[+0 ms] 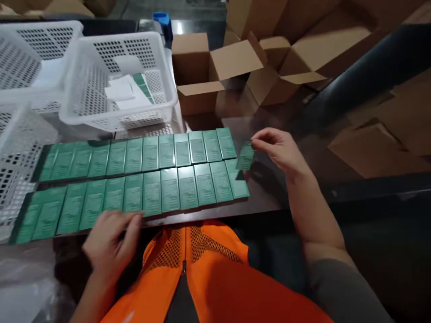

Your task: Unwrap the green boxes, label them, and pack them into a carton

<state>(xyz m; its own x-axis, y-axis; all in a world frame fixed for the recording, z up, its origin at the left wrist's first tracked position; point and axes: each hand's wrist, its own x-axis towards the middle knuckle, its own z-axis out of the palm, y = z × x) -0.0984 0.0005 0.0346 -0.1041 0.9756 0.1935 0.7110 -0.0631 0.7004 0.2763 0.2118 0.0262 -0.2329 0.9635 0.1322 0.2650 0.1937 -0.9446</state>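
Two long rows of green printed cards point(151, 192) lie side by side on the dark table, each card slightly overlapping its neighbour. My right hand point(278, 148) pinches one blurred green card point(246, 157) by its upper edge, between thumb and fingers. That card is tilted just past the right end of the rows, over the last card of the near row. At the table's front edge, my left hand point(112, 240) has its index finger stretched along the lower edge of the near row and its thumb apart. Nothing shows in its grasp, and its other fingers are curled.
Behind the rows, a white plastic basket point(119, 117) holds white and green cards. More white baskets point(40, 29) stand at the left. Open cardboard boxes point(198, 101) are at the back and right. A dark post point(367, 85) slants across the right side.
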